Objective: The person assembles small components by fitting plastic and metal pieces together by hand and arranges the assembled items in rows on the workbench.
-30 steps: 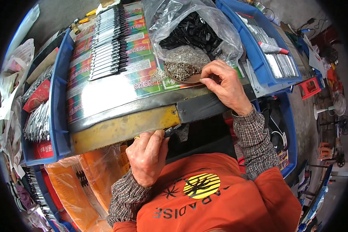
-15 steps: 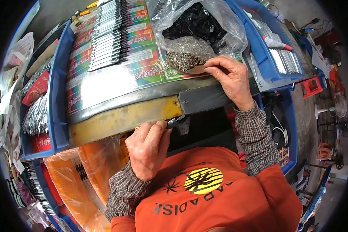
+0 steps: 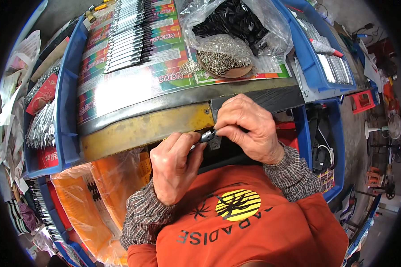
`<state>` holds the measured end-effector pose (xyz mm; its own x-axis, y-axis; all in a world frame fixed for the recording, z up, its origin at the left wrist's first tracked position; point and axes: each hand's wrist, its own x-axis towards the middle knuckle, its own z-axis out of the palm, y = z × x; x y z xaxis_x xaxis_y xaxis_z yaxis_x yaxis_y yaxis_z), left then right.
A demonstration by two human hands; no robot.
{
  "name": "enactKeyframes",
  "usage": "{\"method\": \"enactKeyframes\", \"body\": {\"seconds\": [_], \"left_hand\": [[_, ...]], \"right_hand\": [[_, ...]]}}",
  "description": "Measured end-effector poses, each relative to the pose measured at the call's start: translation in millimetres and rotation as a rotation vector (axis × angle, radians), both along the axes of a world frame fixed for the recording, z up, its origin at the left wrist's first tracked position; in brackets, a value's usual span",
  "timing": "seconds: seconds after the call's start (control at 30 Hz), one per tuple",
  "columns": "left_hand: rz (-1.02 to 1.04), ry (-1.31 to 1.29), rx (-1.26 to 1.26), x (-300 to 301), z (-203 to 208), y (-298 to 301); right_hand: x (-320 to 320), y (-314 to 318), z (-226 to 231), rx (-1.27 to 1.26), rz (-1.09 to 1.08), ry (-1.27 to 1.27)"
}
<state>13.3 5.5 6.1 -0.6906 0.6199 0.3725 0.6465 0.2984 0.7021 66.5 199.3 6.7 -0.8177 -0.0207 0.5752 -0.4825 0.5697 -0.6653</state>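
Both hands meet just below the counter's (image 3: pixel 142 131) yellow front edge: left hand (image 3: pixel 176 167) and right hand (image 3: pixel 247 129), fingers clamped on a small dark metal part (image 3: pixel 206 136); screw pile (image 3: pixel 220 60) at twelve o'clock.

Bench (image 3: pixel 142 129) w/ printed sheet (image 3: pixel 133 75), bags (image 3: pixel 236 26).

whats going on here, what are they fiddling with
A person in an orange top sits at the edge of a workbench. Both hands meet just below that edge: the left hand and the right hand pinch a small dark metal part between the fingertips. On the bench lie a dish of small silvery screws, a clear bag of black parts and a row of black-and-silver tools.
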Motion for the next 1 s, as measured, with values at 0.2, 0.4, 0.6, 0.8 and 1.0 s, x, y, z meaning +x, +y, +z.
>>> {"method": "enactKeyframes", "body": {"seconds": [0.2, 0.4, 0.6, 0.8, 1.0], "left_hand": [[-0.014, -0.044, -0.002, 4, 3, 2], [-0.024, 0.006, 0.008, 4, 1, 3], [-0.022, 0.069, -0.006, 7, -3, 4], [-0.012, 0.122, -0.008, 6, -5, 3], [-0.004, 0.152, -0.014, 1, -5, 1]], "right_hand": [[1, -8, -9, 0.001, 0.007, 0.029], [3, -10, -8, 0.102, -0.009, 0.099], [6, -13, -8, 0.27, -0.065, 0.201], [11, -13, -16, 0.358, -0.068, 0.256], [13, -10, -19, 0.5, -0.072, 0.32]]}}
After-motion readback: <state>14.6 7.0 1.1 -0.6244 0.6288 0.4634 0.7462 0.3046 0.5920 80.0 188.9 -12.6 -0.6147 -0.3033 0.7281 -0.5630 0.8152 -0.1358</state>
